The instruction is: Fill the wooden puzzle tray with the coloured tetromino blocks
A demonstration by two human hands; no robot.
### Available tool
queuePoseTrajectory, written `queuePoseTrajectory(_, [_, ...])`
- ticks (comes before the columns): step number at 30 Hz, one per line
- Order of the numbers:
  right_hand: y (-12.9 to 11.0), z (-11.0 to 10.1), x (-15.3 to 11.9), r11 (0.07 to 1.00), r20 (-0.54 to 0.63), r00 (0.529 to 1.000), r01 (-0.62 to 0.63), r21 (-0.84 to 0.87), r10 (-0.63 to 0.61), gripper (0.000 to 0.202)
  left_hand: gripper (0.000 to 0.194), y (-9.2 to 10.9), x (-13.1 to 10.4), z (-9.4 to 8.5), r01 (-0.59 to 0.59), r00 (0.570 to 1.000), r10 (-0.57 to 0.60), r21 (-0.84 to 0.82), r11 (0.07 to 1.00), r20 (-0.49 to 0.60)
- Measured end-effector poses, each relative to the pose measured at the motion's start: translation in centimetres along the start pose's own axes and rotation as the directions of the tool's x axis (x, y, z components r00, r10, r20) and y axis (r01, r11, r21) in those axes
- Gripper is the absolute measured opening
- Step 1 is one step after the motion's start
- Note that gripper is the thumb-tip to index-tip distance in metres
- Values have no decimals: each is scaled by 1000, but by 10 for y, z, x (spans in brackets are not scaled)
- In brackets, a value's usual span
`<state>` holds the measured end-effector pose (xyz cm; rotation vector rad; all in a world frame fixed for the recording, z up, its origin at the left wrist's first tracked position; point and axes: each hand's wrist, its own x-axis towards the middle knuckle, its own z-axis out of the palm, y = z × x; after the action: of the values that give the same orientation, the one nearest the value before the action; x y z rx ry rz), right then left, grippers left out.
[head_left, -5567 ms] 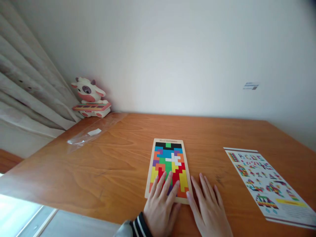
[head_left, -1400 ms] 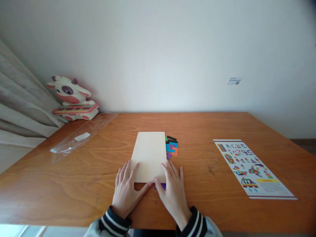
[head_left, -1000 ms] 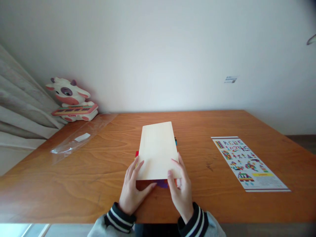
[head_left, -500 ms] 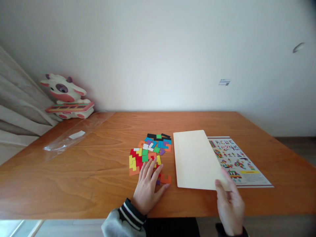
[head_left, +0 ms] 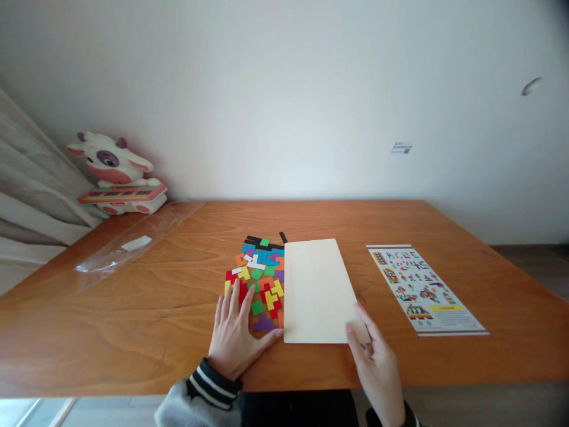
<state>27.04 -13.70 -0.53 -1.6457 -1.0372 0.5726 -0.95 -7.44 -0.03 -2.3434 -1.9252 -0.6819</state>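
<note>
A thin cream-coloured board [head_left: 316, 290] lies or hovers just over the table in front of me; its exact height is hard to judge. My right hand [head_left: 373, 353] pinches its lower right corner between thumb and fingers. Along the board's left edge sits a spread of colourful flat block puzzle pieces [head_left: 269, 296] in red, yellow, green, blue, purple, orange, white and black. Resting over the lower left of these pieces is my left hand [head_left: 235, 335], fingers spread, with the thumb reaching toward the board's lower left corner. Some pieces are hidden under that hand.
A printed pattern sheet [head_left: 429, 290] lies on the right of the wooden table [head_left: 178, 338]. At the back left stands a cow-shaped toy keyboard [head_left: 124, 178], with a clear plastic bag [head_left: 115, 252] in front of it. A curtain [head_left: 35, 196] hangs at the left, and a wall closes off the back.
The board has moved left in my right hand, uncovering the pattern sheet and meeting the pieces. My left hand has also shifted left, and the pieces now lie further left in a tighter spread.
</note>
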Motion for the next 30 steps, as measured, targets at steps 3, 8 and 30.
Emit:
queuePoseTrajectory(3, [-6, 17, 4, 999, 17, 999, 27, 33, -27, 63, 99, -6, 1, -1, 10, 1000, -10, -2, 1000, -2])
queuePoseTrajectory(8, [-11, 26, 8, 996, 12, 1000, -18, 87, 17, 61, 89, -26, 4, -2, 59, 998, -59, -34, 998, -13])
queuePoseTrajectory(30, [-25, 44, 13, 980, -174, 984, 7, 201, 29, 55, 71, -45, -1, -9, 0, 999, 0, -13, 1000, -39])
